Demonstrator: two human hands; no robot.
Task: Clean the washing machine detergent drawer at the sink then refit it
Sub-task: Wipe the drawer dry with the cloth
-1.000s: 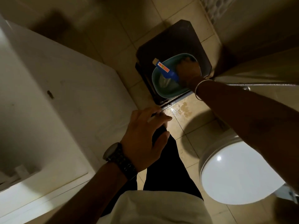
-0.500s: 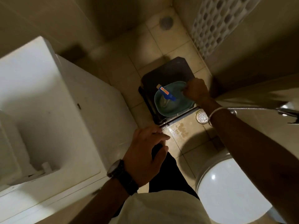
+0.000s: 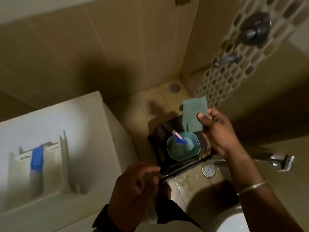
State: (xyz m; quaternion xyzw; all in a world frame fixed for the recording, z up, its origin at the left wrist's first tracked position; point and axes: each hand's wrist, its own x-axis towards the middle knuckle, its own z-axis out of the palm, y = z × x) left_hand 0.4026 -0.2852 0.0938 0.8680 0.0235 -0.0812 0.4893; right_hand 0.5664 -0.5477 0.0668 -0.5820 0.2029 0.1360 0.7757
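Right hand (image 3: 219, 131) risen from bowl (image 3: 183, 148), now pinching green scouring pad (image 3: 194, 114); left hand (image 3: 135, 190) loosely curled, empty

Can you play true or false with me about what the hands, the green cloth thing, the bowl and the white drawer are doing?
1. The right hand holds a green scrub pad. True.
2. The toothbrush is in the left hand. False: it leans inside the teal bowl, and the left hand holds nothing I can see.
3. The teal bowl sits on a dark stool. True.
4. The detergent drawer is in the bowl. False: it lies on the white machine, off to the left.
5. The drawer has a blue part. True.
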